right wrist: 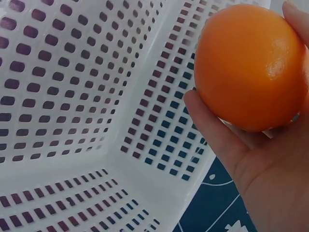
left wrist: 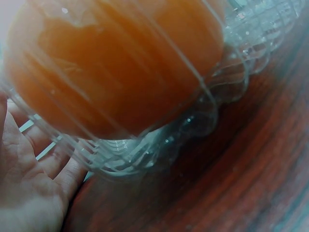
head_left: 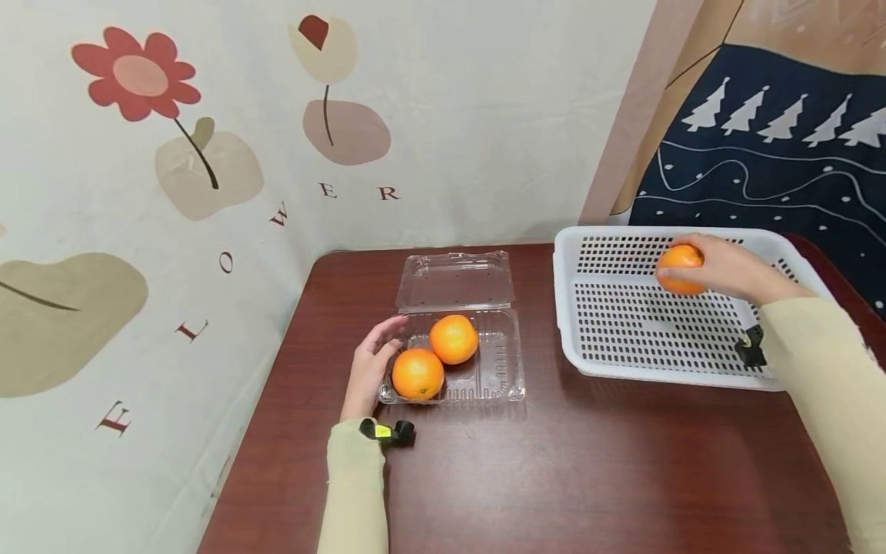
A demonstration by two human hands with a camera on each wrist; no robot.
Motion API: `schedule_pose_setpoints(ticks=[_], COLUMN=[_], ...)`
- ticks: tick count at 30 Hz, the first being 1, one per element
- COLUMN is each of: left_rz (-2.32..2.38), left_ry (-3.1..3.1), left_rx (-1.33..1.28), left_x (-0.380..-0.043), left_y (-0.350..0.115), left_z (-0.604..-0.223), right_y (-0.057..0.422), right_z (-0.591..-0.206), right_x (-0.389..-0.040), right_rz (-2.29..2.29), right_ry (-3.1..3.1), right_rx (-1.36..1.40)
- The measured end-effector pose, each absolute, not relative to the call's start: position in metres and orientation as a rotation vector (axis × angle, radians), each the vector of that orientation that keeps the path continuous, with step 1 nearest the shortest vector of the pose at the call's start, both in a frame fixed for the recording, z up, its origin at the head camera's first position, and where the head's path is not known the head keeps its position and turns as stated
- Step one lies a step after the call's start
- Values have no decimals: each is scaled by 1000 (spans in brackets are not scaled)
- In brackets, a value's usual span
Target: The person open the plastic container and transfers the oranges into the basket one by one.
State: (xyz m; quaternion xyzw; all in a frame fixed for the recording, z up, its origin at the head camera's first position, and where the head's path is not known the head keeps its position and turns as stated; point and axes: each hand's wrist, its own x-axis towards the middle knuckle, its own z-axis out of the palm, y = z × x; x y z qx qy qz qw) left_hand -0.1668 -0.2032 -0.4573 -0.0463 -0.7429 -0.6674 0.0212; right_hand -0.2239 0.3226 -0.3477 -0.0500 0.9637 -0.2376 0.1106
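Observation:
My right hand (head_left: 734, 268) grips an orange (head_left: 681, 269) over the back part of a white plastic basket (head_left: 569, 308). In the right wrist view, the thumb and fingers (right wrist: 217, 128) wrap around this orange, with the basket's slotted walls beside it. Farther left, two more oranges (head_left: 453, 339) sit in the base of a clear plastic clamshell container (head_left: 508, 362), whose lid (head_left: 457, 278) lies folded back behind it. My left hand (head_left: 371, 365) rests along the container's left side, its fingers extended outside the clear wall, as the left wrist view also shows.
Both containers stand on a dark red-brown table (head_left: 526, 477). A pale curtain (head_left: 484, 115) printed with flowers and letters hangs behind and to the left. Dark blue cloth (head_left: 761, 169) with white trees hangs behind the basket. Each wrist wears a small black camera (head_left: 398, 433).

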Motion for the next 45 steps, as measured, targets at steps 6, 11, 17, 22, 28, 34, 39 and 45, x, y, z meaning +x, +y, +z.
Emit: schedule_pose_setpoints(ticks=[6,11,17,22,28,34,39,45], left_rz=[-2048,-2030,-2054,-2056,-2058,-2069,-2040,-2023], left_ry=[-2317,-2324,-2336,-2345,-2335,-2317,-2319,-2308], left_rx=[-137,-152,-166,-161,-168,-163,-177,-177], left_x=[-166,-167,-162,-155,-154,-160,-164,-163], left_y=[-204,-205,-201,-198,-199,-202,-203,-203], left_z=[-459,-457,-443,-432,-436,-446,-454,-457], right_y=[328,334,343,347,352,354,356,357], right_z=[-356,-362,-372,-376,-379,-381,-384,-388], right_x=[-225,-225,-223,-223,-222,-222,-223,-225], right_rz=[-672,-659,-661,-656,-648,-693,-723,-673], right_ry=[2804,2792,2780,2787,2753,2728,2700,2694], right_rx=[-110,-64,-37,-35,11,17,17,18])
